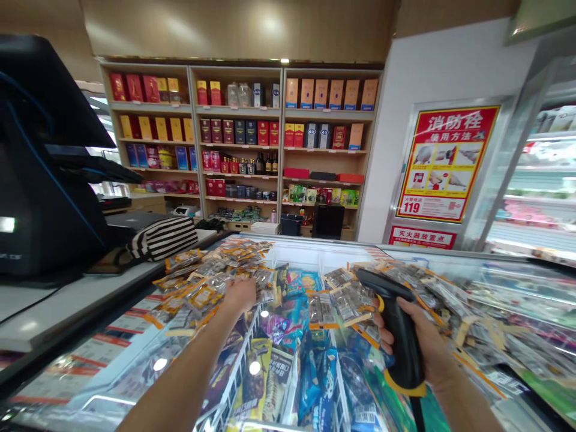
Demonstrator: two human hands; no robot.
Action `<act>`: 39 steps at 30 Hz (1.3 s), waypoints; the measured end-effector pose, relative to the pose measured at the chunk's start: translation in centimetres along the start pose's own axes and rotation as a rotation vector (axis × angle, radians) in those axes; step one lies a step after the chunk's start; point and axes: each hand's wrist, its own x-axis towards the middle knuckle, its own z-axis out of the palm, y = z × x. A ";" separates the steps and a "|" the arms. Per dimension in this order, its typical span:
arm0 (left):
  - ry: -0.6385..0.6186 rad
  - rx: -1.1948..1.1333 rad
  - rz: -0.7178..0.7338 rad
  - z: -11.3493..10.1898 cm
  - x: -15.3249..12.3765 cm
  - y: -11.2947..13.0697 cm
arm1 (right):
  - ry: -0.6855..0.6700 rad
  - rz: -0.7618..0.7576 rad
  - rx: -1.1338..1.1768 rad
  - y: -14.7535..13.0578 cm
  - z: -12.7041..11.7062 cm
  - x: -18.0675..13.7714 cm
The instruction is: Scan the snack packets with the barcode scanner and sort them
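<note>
My right hand (420, 327) is wrapped round the grip of a black and yellow barcode scanner (402, 339). The scanner's head points left, over small packets (346, 300) with orange edges lying on the freezer glass. Over on the left, my left hand (242, 294) is at the edge of a heap of similar clear snack packets (204, 294). Its fingers look curled down among them, and whatever they grip is hidden. A third, larger spread of these packets (450, 300) lies to the right of the scanner.
Under the glass, wire baskets hold bagged ice creams (254, 378). A dark checkout terminal (40, 162) and a striped pouch (164, 237) stand on the left counter. Behind are shelves of boxed bottles (238, 132). A red fire-hydrant poster (447, 162) hangs at the right.
</note>
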 end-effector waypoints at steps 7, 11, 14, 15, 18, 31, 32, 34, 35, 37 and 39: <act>-0.076 0.054 -0.076 0.2 -1.0 0.6 | -0.044 0.048 -0.016 0.8 0.5 0.0; -0.031 -0.107 -0.122 0.0 -1.2 1.0 | -0.074 0.099 -0.012 1.5 1.1 -0.1; 0.037 -0.323 -0.175 0.3 -1.6 1.2 | -0.100 0.147 -0.051 2.8 2.2 0.0; 0.053 -0.410 -0.198 0.6 -1.8 1.2 | -0.109 0.162 -0.065 3.3 2.5 0.0; 0.079 -0.684 -0.252 1.5 -2.5 1.3 | -0.126 0.220 -0.092 4.8 3.5 0.0; 0.126 -1.283 -0.203 2.3 -2.7 1.8 | -0.061 0.292 -0.121 5.7 4.3 -0.1; 0.128 -1.293 -0.201 2.3 -2.7 1.8 | -0.062 0.290 -0.120 5.6 4.3 -0.1; 0.130 -1.308 -0.199 2.3 -2.8 1.8 | -0.070 0.280 -0.116 5.5 4.2 -0.2; 0.130 -1.314 -0.198 2.3 -2.8 1.8 | -0.081 0.273 -0.112 5.5 4.1 -0.3; 0.123 -1.320 -0.195 2.3 -2.9 1.8 | -0.100 0.259 -0.102 5.3 4.0 -0.2; 0.112 -1.317 -0.193 2.4 -3.0 1.9 | -0.092 0.241 -0.086 4.7 3.8 -0.1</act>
